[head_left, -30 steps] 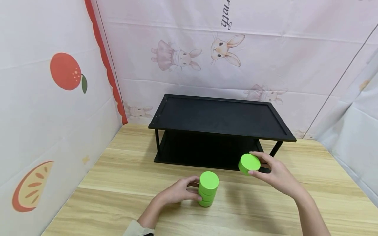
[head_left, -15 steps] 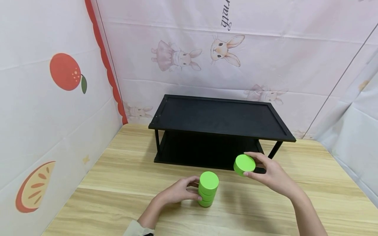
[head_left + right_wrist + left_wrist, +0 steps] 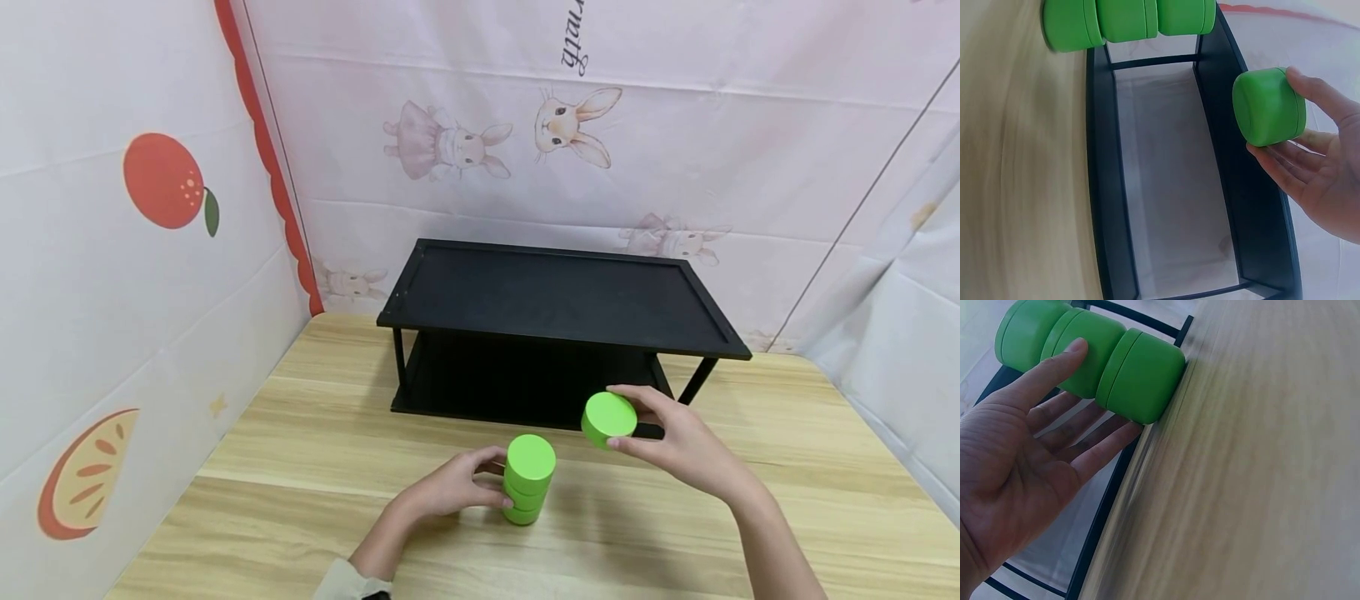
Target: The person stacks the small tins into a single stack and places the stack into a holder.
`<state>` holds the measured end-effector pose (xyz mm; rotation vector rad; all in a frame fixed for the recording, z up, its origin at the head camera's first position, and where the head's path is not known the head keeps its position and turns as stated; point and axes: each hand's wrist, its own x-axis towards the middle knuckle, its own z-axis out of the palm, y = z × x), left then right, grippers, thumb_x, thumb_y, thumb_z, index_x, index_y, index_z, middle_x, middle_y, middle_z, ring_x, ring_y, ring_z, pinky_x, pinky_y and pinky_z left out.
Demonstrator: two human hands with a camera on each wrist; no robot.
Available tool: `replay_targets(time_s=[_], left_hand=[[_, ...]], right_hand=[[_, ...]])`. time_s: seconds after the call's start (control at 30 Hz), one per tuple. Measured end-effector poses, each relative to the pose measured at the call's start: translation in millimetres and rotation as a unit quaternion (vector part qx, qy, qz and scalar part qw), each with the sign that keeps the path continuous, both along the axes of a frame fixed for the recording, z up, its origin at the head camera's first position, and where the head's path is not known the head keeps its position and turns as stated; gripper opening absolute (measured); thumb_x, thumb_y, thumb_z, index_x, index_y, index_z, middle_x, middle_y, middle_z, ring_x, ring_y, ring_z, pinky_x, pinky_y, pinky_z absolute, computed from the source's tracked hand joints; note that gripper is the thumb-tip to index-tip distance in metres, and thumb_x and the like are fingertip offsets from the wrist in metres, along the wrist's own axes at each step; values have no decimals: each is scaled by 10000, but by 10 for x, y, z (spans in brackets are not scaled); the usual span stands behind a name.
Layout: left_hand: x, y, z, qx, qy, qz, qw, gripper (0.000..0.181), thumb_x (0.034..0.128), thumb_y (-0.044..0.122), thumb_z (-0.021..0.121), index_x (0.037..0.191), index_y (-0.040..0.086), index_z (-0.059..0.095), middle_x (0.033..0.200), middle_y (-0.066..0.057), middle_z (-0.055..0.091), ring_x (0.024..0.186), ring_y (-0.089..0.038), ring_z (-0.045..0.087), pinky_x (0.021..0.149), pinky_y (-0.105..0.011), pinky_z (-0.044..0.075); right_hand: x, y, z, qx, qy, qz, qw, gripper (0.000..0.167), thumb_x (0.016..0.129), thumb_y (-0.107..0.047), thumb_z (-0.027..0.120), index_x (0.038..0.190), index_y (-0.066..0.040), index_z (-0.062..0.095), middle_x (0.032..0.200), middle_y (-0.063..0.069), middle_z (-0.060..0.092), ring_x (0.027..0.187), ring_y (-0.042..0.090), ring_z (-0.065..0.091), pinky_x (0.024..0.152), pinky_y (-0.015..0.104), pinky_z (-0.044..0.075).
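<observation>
Three small green lidded jars (image 3: 529, 475) stand stacked upright on the table. My left hand (image 3: 457, 485) holds this stack from the left side, its thumb (image 3: 1072, 351) on the middle jar and the fingers behind. Up in the air to the right of the stack, my right hand (image 3: 678, 437) grips another green jar (image 3: 609, 418) between thumb and fingers. In the right wrist view that held jar (image 3: 1267, 107) is clearly apart from the stacked jars (image 3: 1127, 19).
Behind both hands a black two-tier shelf (image 3: 562, 296) stands on the wooden table (image 3: 315, 467). Printed cloths with rabbits (image 3: 562, 125) and fruit (image 3: 165, 181) hang at the back and sides.
My right hand has moved left with its jar, closer to the stack. The left hand and the stacked jars have stayed in place.
</observation>
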<state>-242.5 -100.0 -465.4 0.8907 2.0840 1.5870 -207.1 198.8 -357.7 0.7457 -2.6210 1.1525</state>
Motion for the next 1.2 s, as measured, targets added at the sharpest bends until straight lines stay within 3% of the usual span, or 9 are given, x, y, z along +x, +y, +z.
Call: replay_targets(time_s=[0.37,0.77,1.2], left_hand=[[-4,6,-12,48,-49,-35,10000,504,770,94,747,1218,60,520,1145,-22,554,1090,-182,523,882,-243,451],[-5,2,-11,39,-51,-23,10000,514,770,101,748,1227,60,517,1148,-19,553,1091,-181,523,889,-254,449],[-11,3,-2,59,-49,-44,10000,506,772,96,744,1223,60,519,1151,-17,552,1095,-182,519,882,-237,448]], right_hand=[[13,-86,21,-43,-121,220,9997,589,771,-281,749,1257,-50,509,1139,13,562,942,154,577,819,295,495],[16,-171,28,-42,-200,363,9991,580,772,-307,746,1258,-95,511,1154,-6,556,947,143,572,827,284,489],[18,-246,45,0,25,570,9984,556,780,-280,744,1254,-106,512,1139,-26,559,942,132,568,835,279,484]])
